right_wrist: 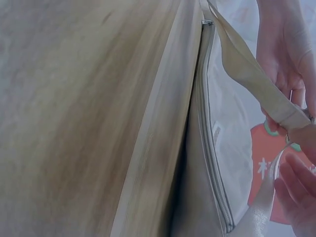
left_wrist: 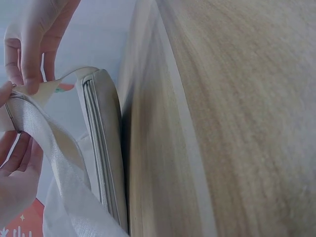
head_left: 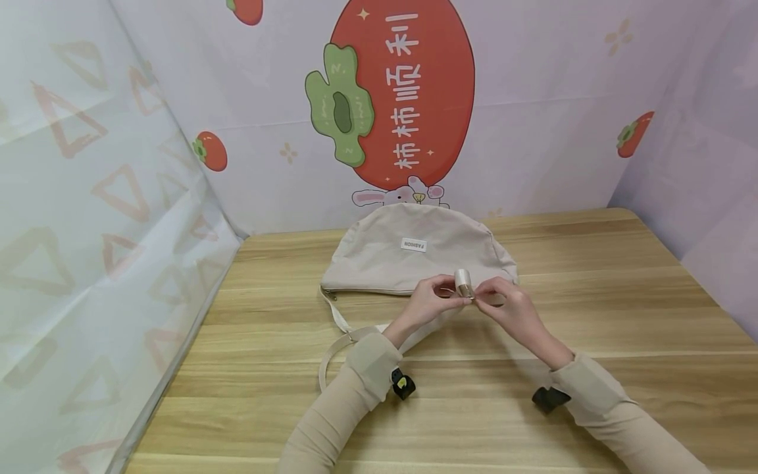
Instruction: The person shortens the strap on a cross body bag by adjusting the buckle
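Observation:
A beige bag (head_left: 385, 263) with a white label lies on the table, its zipper (right_wrist: 210, 143) facing the person. In front of it, both hands hold its webbing strap (head_left: 462, 280) raised, with a loop of it standing up between them. My left hand (head_left: 431, 304) grips the strap beside a thin metal slider buckle (left_wrist: 11, 117). The right hand (head_left: 514, 313) pinches the strap at the same spot, fingertips close to the left thumb. In the right wrist view, the strap (right_wrist: 256, 81) runs up from the zipper end to the left hand (right_wrist: 284, 59).
A wood-grain table (head_left: 266, 421) bears the bag. More strap (head_left: 326, 368) curves across it beside the left sleeve. A printed cloth backdrop (head_left: 266, 184) stands behind, and another cloth wall (head_left: 118, 230) rises at the left. Black wrist cameras (head_left: 404, 385) hang under both cuffs.

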Motion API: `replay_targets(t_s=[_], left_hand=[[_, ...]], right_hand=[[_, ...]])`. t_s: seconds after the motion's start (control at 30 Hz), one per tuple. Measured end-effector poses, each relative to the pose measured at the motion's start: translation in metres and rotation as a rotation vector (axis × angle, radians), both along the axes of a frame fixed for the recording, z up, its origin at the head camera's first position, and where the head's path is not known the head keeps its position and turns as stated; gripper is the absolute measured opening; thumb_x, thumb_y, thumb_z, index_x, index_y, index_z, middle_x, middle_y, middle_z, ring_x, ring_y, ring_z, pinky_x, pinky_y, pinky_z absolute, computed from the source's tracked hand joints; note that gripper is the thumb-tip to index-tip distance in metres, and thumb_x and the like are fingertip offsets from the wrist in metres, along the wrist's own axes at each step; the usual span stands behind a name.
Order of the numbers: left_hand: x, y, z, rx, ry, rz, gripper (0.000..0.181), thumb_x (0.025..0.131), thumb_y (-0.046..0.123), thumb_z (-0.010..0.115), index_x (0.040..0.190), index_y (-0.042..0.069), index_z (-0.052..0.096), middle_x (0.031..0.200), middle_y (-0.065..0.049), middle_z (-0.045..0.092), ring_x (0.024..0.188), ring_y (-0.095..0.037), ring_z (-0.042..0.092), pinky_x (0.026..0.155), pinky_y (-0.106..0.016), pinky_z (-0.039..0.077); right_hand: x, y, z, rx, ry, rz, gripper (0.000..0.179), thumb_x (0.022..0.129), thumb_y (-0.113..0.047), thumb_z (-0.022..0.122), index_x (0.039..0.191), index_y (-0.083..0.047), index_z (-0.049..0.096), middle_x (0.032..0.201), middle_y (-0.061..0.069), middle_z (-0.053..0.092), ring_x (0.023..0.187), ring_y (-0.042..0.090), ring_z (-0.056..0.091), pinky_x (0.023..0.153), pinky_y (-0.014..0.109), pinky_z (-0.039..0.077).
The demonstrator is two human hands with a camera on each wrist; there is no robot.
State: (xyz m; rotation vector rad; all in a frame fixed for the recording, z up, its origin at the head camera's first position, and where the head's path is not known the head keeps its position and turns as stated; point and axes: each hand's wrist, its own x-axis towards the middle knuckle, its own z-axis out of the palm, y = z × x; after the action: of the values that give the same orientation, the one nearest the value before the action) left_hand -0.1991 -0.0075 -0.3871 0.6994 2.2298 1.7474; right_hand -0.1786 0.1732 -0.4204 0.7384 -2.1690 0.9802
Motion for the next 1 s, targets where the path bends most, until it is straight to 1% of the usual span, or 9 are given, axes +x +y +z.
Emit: replay_targets(t_s=[0.17, 0.27, 0.33, 0.43, 0.5, 0.63, 0.73, 0.87, 1.0], left_hand=[[0.000, 0.000, -0.001, -0.001, 0.003, 0.019, 0.035, 0.076, 0.004, 0.067, 0.109, -0.004, 0.058, 0.105, -0.017, 0.060, 0.086, -0.022, 0.059, 0.074, -0.019, 0.047], [0.000, 0.000, -0.001, -0.005, 0.005, 0.026, 0.035, 0.076, 0.004, 0.067, 0.109, -0.005, 0.058, 0.105, -0.017, 0.060, 0.086, -0.020, 0.059, 0.075, -0.018, 0.047], [0.000, 0.000, 0.000, -0.003, 0.004, 0.032, 0.036, 0.076, 0.004, 0.067, 0.109, -0.005, 0.058, 0.105, -0.018, 0.060, 0.085, -0.018, 0.059, 0.075, -0.017, 0.046], [0.001, -0.001, 0.001, 0.000, -0.003, 0.038, 0.036, 0.076, 0.005, 0.067, 0.109, -0.006, 0.058, 0.105, -0.019, 0.060, 0.083, -0.015, 0.059, 0.074, -0.016, 0.046], [0.001, -0.001, 0.002, 0.005, -0.012, 0.039, 0.036, 0.076, 0.005, 0.067, 0.109, -0.006, 0.057, 0.105, -0.019, 0.060, 0.084, -0.016, 0.059, 0.074, -0.016, 0.046], [0.000, -0.001, 0.001, 0.011, -0.026, 0.041, 0.036, 0.075, 0.004, 0.067, 0.109, -0.006, 0.058, 0.105, -0.019, 0.060, 0.085, -0.019, 0.060, 0.074, -0.017, 0.046], [-0.006, -0.001, -0.009, 0.012, -0.044, 0.046, 0.037, 0.075, 0.006, 0.068, 0.109, -0.003, 0.059, 0.104, -0.015, 0.061, 0.084, -0.016, 0.060, 0.075, -0.019, 0.046], [-0.015, 0.000, -0.024, 0.034, -0.044, 0.051, 0.037, 0.074, 0.009, 0.070, 0.108, 0.000, 0.060, 0.101, -0.010, 0.063, 0.080, -0.009, 0.060, 0.076, -0.020, 0.047], [-0.017, 0.001, -0.027, 0.060, -0.033, 0.044, 0.036, 0.074, 0.008, 0.070, 0.107, -0.001, 0.060, 0.100, -0.010, 0.063, 0.079, -0.008, 0.060, 0.078, -0.021, 0.047]], right_hand=[[0.001, 0.005, -0.002, 0.034, -0.035, 0.001, 0.029, 0.058, 0.010, 0.075, 0.080, -0.003, 0.062, 0.082, 0.007, 0.060, 0.081, 0.019, 0.053, 0.073, 0.012, 0.040], [0.001, 0.008, -0.003, 0.052, -0.050, -0.016, 0.030, 0.056, 0.009, 0.076, 0.080, -0.002, 0.062, 0.085, 0.008, 0.058, 0.084, 0.021, 0.051, 0.076, 0.009, 0.037], [0.000, 0.011, -0.004, 0.071, -0.043, -0.027, 0.030, 0.055, 0.009, 0.077, 0.079, -0.002, 0.062, 0.086, 0.009, 0.057, 0.085, 0.021, 0.049, 0.076, 0.012, 0.037], [-0.003, 0.015, -0.006, 0.101, -0.016, -0.033, 0.032, 0.053, 0.011, 0.077, 0.078, -0.001, 0.062, 0.086, 0.010, 0.055, 0.084, 0.024, 0.048, 0.074, 0.020, 0.038], [-0.005, 0.018, -0.007, 0.122, 0.002, -0.032, 0.034, 0.050, 0.012, 0.078, 0.077, 0.000, 0.061, 0.086, 0.011, 0.054, 0.083, 0.025, 0.047, 0.073, 0.025, 0.037], [-0.007, 0.022, -0.009, 0.148, 0.022, -0.038, 0.037, 0.047, 0.015, 0.078, 0.076, 0.000, 0.061, 0.086, 0.012, 0.053, 0.081, 0.026, 0.047, 0.070, 0.026, 0.036], [-0.007, 0.024, -0.009, 0.150, 0.030, -0.034, 0.035, 0.047, 0.016, 0.077, 0.075, 0.000, 0.062, 0.086, 0.011, 0.054, 0.080, 0.024, 0.048, 0.067, 0.021, 0.037], [-0.006, 0.026, -0.010, 0.129, 0.042, -0.021, 0.029, 0.049, 0.017, 0.076, 0.070, 0.000, 0.064, 0.085, 0.012, 0.057, 0.080, 0.024, 0.050, 0.068, 0.014, 0.039], [-0.006, 0.026, -0.010, 0.094, 0.055, -0.017, 0.028, 0.050, 0.018, 0.075, 0.066, -0.001, 0.063, 0.083, 0.012, 0.059, 0.078, 0.024, 0.052, 0.070, 0.012, 0.040]])
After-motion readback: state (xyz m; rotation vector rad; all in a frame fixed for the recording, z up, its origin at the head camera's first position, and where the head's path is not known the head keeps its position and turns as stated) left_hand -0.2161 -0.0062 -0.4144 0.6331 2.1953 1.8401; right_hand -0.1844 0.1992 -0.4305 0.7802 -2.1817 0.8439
